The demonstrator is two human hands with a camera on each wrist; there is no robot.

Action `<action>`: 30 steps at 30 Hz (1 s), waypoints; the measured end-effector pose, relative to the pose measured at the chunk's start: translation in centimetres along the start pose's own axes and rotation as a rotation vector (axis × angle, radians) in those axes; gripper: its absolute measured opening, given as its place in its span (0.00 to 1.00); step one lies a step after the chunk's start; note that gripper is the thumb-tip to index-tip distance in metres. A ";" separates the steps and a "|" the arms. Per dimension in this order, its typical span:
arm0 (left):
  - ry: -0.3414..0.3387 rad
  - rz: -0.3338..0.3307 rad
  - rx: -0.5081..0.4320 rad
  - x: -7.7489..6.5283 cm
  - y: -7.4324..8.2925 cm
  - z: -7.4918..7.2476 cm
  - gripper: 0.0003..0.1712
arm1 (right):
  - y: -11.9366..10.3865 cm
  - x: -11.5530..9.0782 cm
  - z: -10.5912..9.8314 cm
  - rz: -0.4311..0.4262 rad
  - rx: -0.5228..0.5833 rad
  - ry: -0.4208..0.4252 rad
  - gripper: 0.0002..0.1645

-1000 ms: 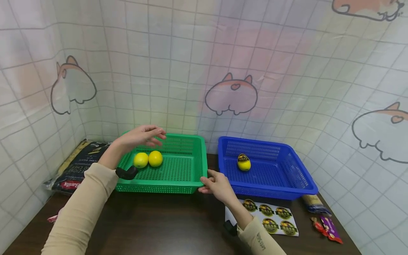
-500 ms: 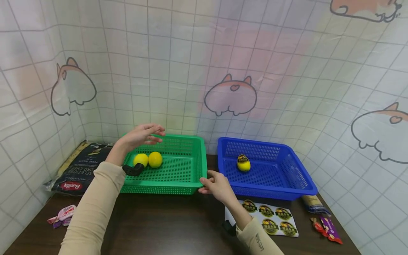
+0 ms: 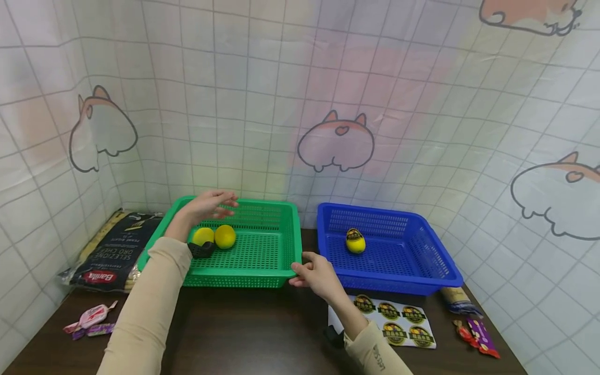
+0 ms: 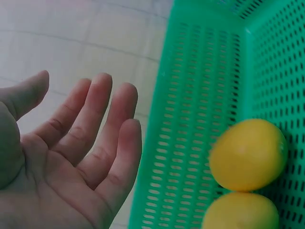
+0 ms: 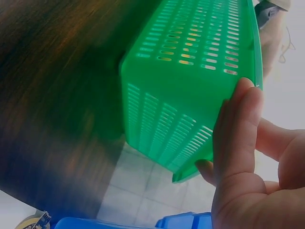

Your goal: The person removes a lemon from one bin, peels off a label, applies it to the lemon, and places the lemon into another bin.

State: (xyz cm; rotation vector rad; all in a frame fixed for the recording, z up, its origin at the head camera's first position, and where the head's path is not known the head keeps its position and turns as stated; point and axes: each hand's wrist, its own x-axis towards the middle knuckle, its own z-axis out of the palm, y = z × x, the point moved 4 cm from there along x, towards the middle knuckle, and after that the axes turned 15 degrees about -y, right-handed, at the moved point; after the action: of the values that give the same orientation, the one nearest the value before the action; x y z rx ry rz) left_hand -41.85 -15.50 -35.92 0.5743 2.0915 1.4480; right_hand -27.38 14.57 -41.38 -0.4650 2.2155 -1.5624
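Note:
My left hand (image 3: 210, 205) is held above the left part of the green basket (image 3: 262, 272), touching nothing that I can see. In the left wrist view its fingers (image 4: 125, 102) are relaxed and slightly bent, palm showing. Two yellow fruits (image 3: 225, 237) lie together in that basket below the hand; one is partly covered by the wrist strap. With thumb above and fingers below, my right hand (image 3: 317, 277) pinches the rim at the basket's near right corner. The right wrist view shows its fingers (image 5: 240, 138) against the green wall.
At the right stands a blue basket (image 3: 389, 284) holding one yellow fruit (image 3: 355, 242) with a dark sticker. A sticker sheet (image 3: 408, 325) lies in front, partly under the right arm. Candies (image 3: 94, 315) lie at left, more candies (image 3: 478, 336) at right. A black pasta bag (image 3: 117, 255) lies beside the green basket.
My left forearm has swung to the right, uncovering the candies at left and more of the green basket's left side. The right hand keeps its hold on the rim. The view has shifted slightly.

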 end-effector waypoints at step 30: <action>0.082 -0.272 0.419 1.4 -4.1 1.2 0.32 | 0.6 0.5 -0.1 -0.006 0.012 -0.011 0.38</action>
State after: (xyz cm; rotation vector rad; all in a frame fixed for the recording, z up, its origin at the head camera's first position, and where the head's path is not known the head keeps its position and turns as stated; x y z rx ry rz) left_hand -42.37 -15.19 -40.38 0.3653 2.4458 0.9008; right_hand -27.88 14.59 -41.93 -0.4762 2.1979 -1.5714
